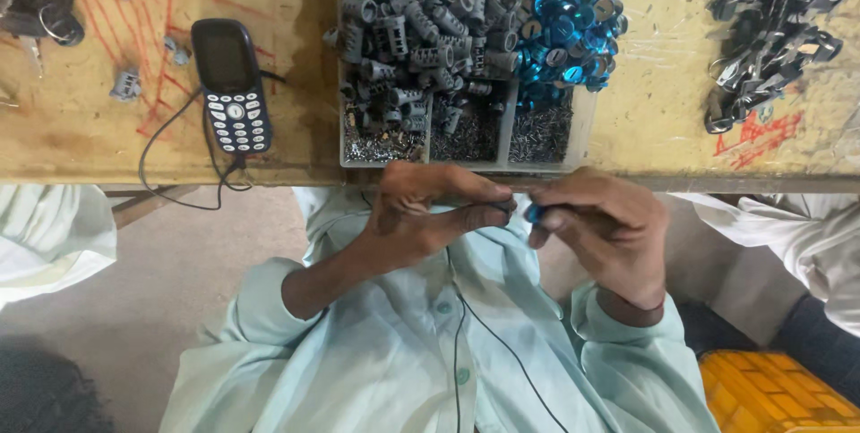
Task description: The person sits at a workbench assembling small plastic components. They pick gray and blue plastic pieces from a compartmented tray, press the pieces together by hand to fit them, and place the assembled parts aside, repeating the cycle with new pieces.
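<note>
Pinching a small dark grey part between thumb and fingertips, the left hand (421, 214) meets the right hand (600, 227), whose fingers close on a small blue disc (534, 213), both held close over the lap just below the table edge (627, 184). The divided tray (582, 133) of grey ribbed sleeves (421, 30), blue discs (569, 34) and tiny pins (537, 133) sits directly ahead, seemingly for easy reach; a keypad phone (230, 84) lies left
</note>
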The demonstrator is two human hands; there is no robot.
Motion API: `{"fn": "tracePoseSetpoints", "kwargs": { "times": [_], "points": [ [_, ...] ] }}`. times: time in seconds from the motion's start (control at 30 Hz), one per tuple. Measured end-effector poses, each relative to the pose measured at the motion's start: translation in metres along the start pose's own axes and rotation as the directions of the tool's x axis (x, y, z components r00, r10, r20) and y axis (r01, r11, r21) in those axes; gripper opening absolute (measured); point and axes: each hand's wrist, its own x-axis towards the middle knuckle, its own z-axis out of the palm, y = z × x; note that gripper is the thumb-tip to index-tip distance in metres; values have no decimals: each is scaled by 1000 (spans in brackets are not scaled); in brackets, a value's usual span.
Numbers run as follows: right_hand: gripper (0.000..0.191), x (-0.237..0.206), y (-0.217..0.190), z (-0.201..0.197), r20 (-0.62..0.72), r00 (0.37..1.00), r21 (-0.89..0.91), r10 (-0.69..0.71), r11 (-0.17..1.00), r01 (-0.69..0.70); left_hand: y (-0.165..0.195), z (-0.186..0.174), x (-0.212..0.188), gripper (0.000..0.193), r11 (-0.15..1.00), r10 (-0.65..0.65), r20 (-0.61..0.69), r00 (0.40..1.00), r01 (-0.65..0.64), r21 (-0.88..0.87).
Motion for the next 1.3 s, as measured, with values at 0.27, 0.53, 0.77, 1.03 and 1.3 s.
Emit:
{"fn": "tracePoseSetpoints", "kwargs": {
  "times": [0.27,0.53,0.77,1.03,1.3],
  "points": [
    [22,1,2,10,81,971,-317,-225,918,239,21,-4,5,22,930,239,45,970,-242,276],
    [13,22,9,-9,-168,977,-32,133,990,-140,34,-12,-2,23,969,245,127,961,-245,-13],
    [21,-11,-5,8,71,956,-280,-286,914,294,36,-8,4,26,975,189,69,980,-195,108],
    [25,-9,-11,14,127,940,-528,-316,781,334,36,-9,-2,23,942,247,74,966,-257,218],
    [13,31,3,12,-59,998,-112,34,993,-41,57,-22,2,25,938,344,174,923,-332,-97]
  ]
}}
